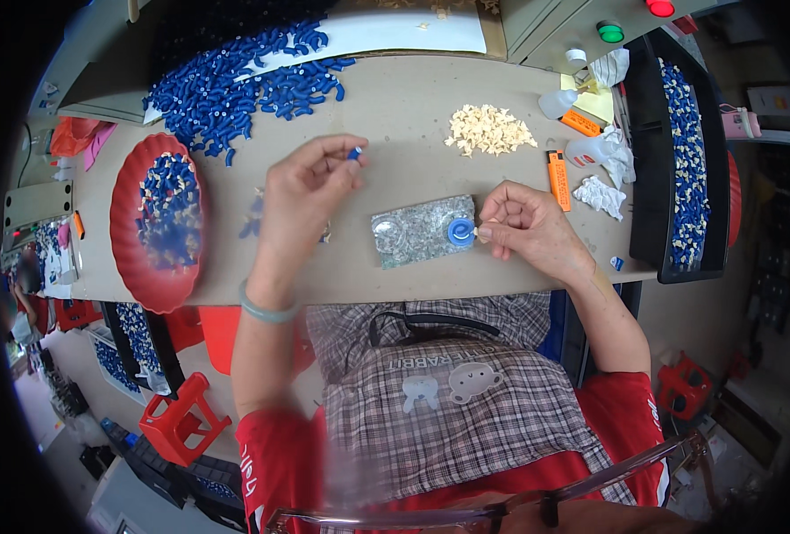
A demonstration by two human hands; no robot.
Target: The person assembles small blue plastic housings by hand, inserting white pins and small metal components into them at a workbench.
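My left hand (pixel 304 185) is raised over the middle of the table, thumb and fingers pinching a small blue piece (pixel 354 153). Beside the right end of a speckled grey stone slab (pixel 413 246), my right hand (pixel 533 233) is closed in a pinch on a small cream piece (pixel 479 233). That piece is at the edge of a round blue dish (pixel 460 232) on the slab; whether they touch, I cannot tell. A few blue and cream pieces lie behind my left wrist, partly hidden and blurred.
Loose blue curved pieces (pixel 226 93) are heaped at the back left, cream pieces (pixel 488 130) at the back right. A red scalloped bowl (pixel 121 222) of mixed pieces stands left. Orange box cutters (pixel 559 181), bottles (pixel 584 152) and crumpled tissue (pixel 600 197) lie right, before a black tray (pixel 646 160).
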